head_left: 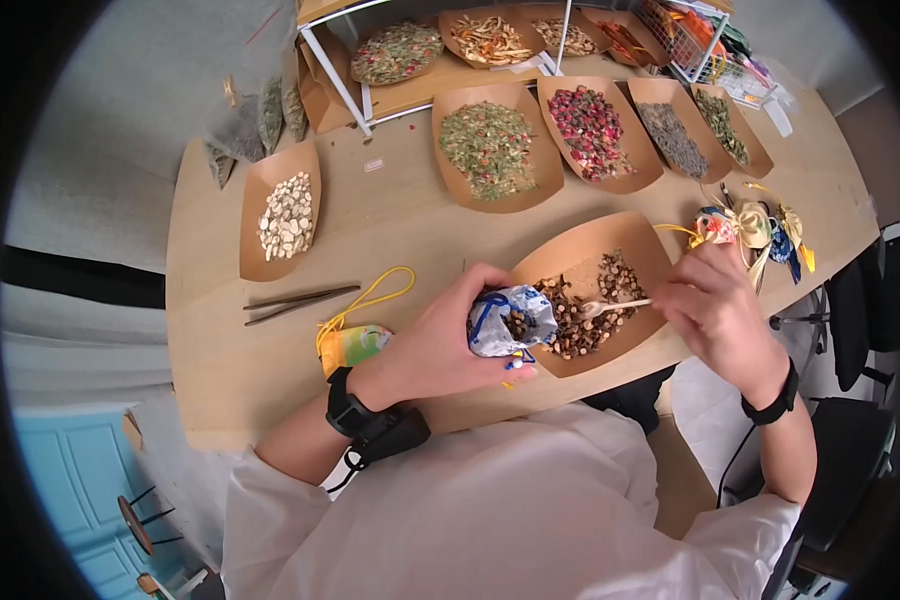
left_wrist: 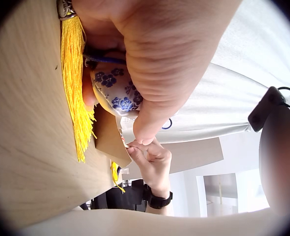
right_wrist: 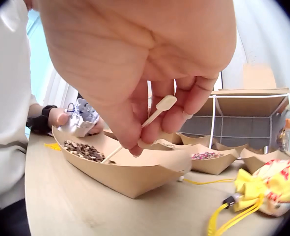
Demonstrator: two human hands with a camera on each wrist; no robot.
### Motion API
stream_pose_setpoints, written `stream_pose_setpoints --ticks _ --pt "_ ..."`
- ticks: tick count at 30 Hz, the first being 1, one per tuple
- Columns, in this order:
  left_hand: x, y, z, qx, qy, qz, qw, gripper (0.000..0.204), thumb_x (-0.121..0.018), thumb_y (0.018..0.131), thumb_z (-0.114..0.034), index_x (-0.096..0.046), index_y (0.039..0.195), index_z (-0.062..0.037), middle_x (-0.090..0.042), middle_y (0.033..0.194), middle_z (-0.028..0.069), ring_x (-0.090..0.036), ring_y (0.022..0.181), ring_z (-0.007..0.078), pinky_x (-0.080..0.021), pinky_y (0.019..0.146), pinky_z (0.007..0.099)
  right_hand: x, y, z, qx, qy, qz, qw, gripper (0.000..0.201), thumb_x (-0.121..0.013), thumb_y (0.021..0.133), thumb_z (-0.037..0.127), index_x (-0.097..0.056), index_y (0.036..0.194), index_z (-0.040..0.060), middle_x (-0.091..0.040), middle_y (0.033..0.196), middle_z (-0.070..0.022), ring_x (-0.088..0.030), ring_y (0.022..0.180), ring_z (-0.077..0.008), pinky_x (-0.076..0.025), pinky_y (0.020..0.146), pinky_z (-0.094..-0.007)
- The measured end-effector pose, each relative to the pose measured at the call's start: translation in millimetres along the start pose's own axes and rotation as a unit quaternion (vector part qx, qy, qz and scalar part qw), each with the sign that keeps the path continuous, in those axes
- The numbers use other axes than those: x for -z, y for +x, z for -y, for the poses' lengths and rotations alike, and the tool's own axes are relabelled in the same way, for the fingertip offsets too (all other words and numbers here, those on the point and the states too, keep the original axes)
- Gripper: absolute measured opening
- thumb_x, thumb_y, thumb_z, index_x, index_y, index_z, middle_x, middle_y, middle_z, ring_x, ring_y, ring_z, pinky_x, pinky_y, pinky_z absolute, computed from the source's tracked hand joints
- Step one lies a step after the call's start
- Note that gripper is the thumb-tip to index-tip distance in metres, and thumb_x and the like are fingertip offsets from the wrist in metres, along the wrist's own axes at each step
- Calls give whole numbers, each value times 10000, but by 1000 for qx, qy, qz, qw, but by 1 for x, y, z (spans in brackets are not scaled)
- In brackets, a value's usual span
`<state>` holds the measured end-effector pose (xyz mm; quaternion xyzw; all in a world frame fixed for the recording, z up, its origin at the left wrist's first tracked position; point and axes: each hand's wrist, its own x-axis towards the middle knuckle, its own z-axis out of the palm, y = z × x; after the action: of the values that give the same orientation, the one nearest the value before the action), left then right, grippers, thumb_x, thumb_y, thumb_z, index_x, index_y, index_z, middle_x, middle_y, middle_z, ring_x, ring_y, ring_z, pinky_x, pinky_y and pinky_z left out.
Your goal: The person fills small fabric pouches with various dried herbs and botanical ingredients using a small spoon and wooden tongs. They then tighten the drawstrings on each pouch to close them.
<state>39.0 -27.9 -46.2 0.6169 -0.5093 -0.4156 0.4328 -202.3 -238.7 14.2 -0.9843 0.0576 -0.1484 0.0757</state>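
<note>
My left hand (head_left: pixel 435 340) grips a small white drawstring pouch (left_wrist: pixel 116 91) with blue flowers. Its silvery mouth gapes upward, and brown bits show inside. A yellow tassel (left_wrist: pixel 76 83) hangs by it in the left wrist view. Just right of the pouch, a brown paper tray (head_left: pixel 547 250) holds chopped dark-brown dried pieces (head_left: pixel 575 335). Between thumb and fingertips, my right hand (head_left: pixel 718 308) pinches a small pale spoon (head_left: pixel 620 304). The far end of that spoon dips into the dried pieces, while its flat handle end (right_wrist: pixel 166 103) sticks up past the fingers.
Tweezers (head_left: pixel 300 299) and a yellow-green pouch (head_left: pixel 355 347) lie left of my left hand. A tray of whitish slices (head_left: pixel 288 215) stands farther left. Trays of rose buds (head_left: pixel 588 130) and other herbs line the back beneath a shelf (head_left: pixel 420 95). Tied pouches (head_left: pixel 755 228) lie at right.
</note>
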Motion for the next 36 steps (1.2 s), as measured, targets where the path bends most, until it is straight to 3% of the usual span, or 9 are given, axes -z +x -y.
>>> stream_pose_setpoints --ticks 11,13,17,19,21,25,28,31,36 --pt "0 0 -1 0 -1 -2 1000 721 -917 742 -256 -498 1284 -29 -611 1181 111 -622 1096 192 -505 960 348 -23 2 -2 -40 168 3 985 95 -778 789 22 -749 872 59 -649 842 -37 -578 850 -238 -413 808 -364" --pt "1 0 1 6 0 2 1000 800 -971 685 -239 -490 1293 -44 -597 1179 61 -599 1091 136 -494 954 316 -20 0 -7 -46 177 12 983 104 -781 788 21 -754 882 56 -654 846 -40 -582 852 -237 -415 816 -365" --pt "0 1 1 -1 11 -1 1000 798 -970 687 -246 -489 1292 -45 -595 1178 60 -597 1088 136 -494 952 316 -14 0 -9 -65 205 3 977 92 -782 790 18 -752 872 45 -664 854 -47 -586 845 -239 -412 835 -363" --pt "1 0 0 -3 3 0 1000 725 -917 738 -265 -499 1282 -29 -610 1181 115 -624 1099 210 -503 968 354 -10 1 -10 -68 212 -5 975 82 -783 792 21 -748 863 43 -662 850 -48 -577 834 -238 -408 834 -365" --pt "1 1 0 -5 4 -1 1000 725 -917 737 -266 -500 1281 -30 -611 1181 116 -625 1097 208 -504 967 354 -1 4 -9 -71 219 -15 973 73 -783 794 24 -745 853 41 -660 846 -48 -568 823 -237 -403 833 -368" --pt "1 1 -1 -8 14 -2 1000 729 -922 731 -272 -501 1275 -31 -618 1169 114 -630 1077 204 -509 955 352 18 17 5 -51 168 -50 983 96 -796 777 46 -738 854 51 -633 836 -42 -532 802 -235 -391 823 -381" --pt "1 1 -2 -12 33 -4 999 734 -927 727 -280 -502 1271 -30 -625 1149 109 -634 1057 197 -513 943 350 18 27 28 58 58 -94 992 152 -805 738 95 -715 856 60 -586 849 -37 -553 821 -253 -400 771 -376" --pt "0 1 0 -13 22 -7 1000 735 -930 725 -285 -503 1267 -29 -626 1136 103 -634 1044 190 -514 934 346 11 28 37 85 -3 -122 989 149 -798 731 81 -706 844 52 -581 857 -44 -562 826 -268 -405 748 -378" --pt "1 -1 -2 5 13 -7 1000 734 -933 724 -288 -507 1263 -30 -625 1140 96 -630 1050 178 -513 934 341 12 22 5 24 -41 -119 992 163 -790 700 56 -704 837 52 -588 865 -41 -560 841 -257 -406 759 -375"
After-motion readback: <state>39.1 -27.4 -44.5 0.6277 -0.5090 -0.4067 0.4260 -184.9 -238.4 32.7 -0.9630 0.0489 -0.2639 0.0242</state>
